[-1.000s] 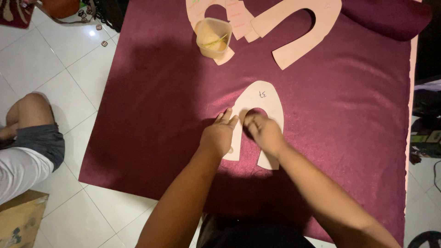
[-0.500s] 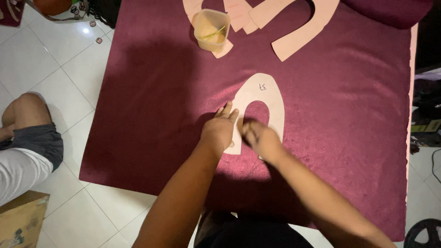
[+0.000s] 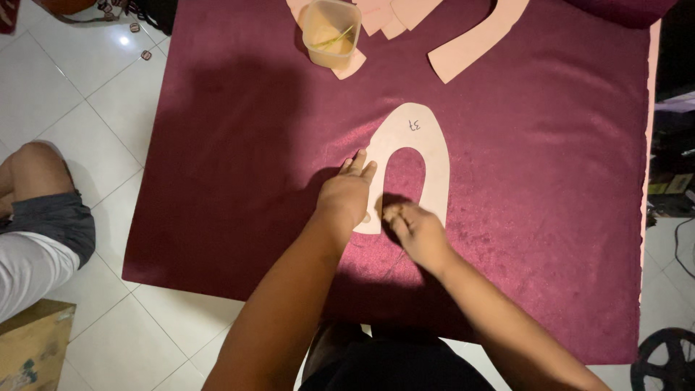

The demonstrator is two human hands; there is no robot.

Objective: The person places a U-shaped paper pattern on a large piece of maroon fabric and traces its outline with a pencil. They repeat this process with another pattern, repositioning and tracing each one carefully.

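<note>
Open maroon cloth (image 3: 239, 159) left and right, plastic tub (image 3: 331, 32) – paper cutouts (image 3: 474, 40) crowd far edge

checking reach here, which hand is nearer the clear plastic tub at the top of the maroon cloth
Left. The left hand lies on the horseshoe-shaped paper pattern, below the clear plastic tub; the right hand sits lower and further right.

Velvety maroon cloth (image 3: 550, 181) with soft sheen; matt cardboard pattern (image 3: 434, 163); at 12 o'clock, translucent plastic tub (image 3: 331, 32); glossy floor tiles (image 3: 65, 94).

Cream horseshoe-shaped pattern piece (image 3: 427, 145) on maroon cloth (image 3: 239, 145); translucent yellowish tub (image 3: 331, 32); white floor tiles (image 3: 65, 94).
</note>
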